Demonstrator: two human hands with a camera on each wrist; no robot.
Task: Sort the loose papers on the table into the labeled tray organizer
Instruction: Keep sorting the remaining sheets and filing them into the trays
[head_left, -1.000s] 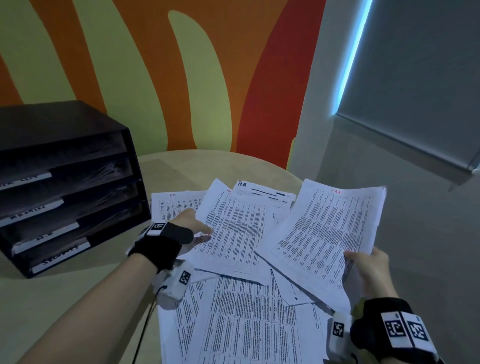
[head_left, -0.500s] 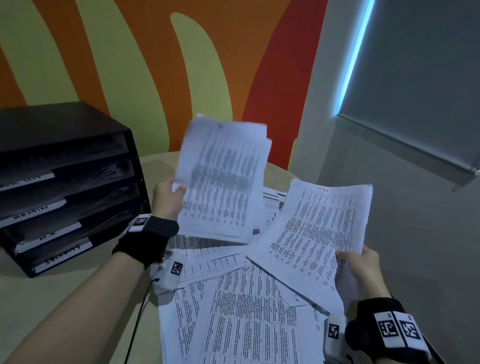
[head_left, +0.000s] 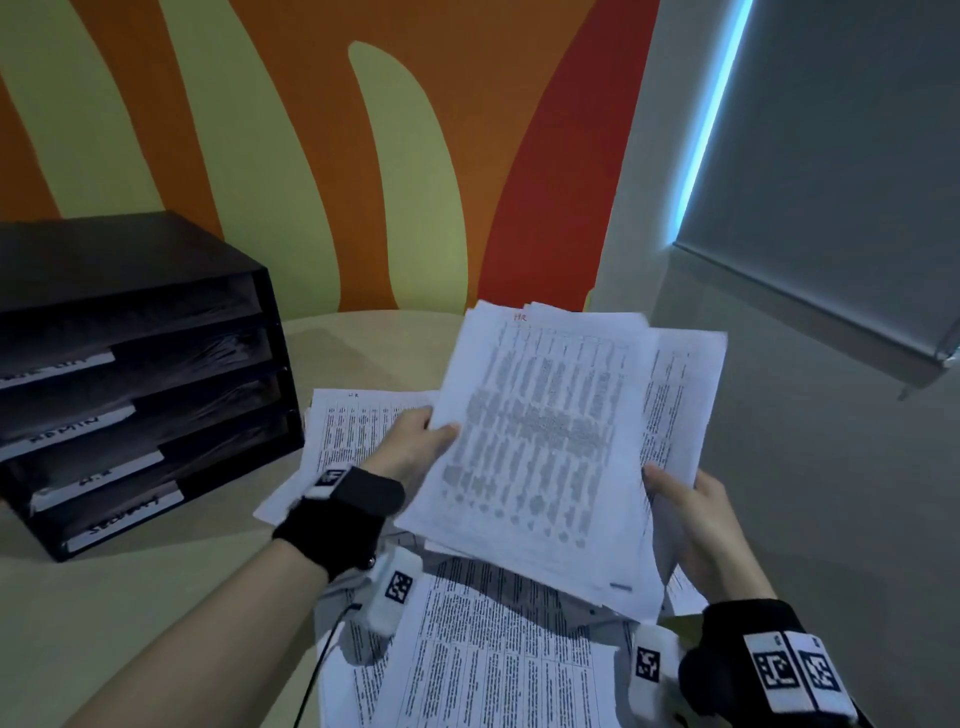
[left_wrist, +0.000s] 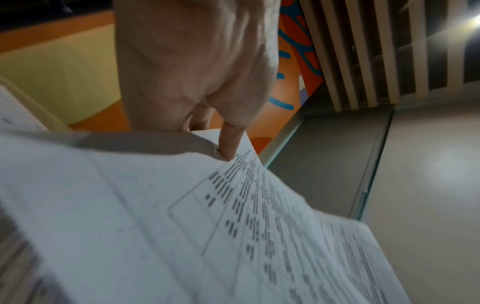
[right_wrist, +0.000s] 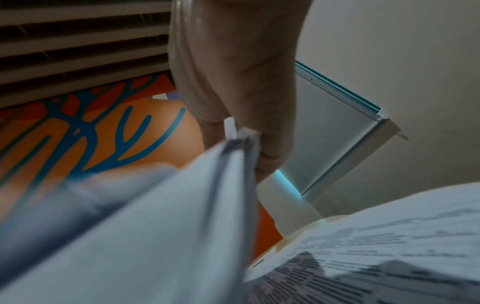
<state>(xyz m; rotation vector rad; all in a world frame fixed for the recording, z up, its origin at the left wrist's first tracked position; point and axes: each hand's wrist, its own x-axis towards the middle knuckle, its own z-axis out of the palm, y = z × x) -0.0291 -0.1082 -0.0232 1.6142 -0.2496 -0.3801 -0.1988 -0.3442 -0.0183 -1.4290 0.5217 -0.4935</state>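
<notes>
Papers (head_left: 540, 447) gripped by both hands' fingers over beige table (head_left: 130, 597); striped wall (head_left: 311, 156).

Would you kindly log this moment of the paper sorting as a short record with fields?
left hand: pinches left edge of the raised sheets
right hand: grips right edge of the raised sheets
top sheet mark: red handwriting, apparently "HR"
loose papers: spread on the round table
tray organizer: black, four labelled trays, left of the papers
readable label: "ADMIN", second tray

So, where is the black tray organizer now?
In the head view, the black tray organizer stands on the table at the left, beside the loose papers.
</notes>
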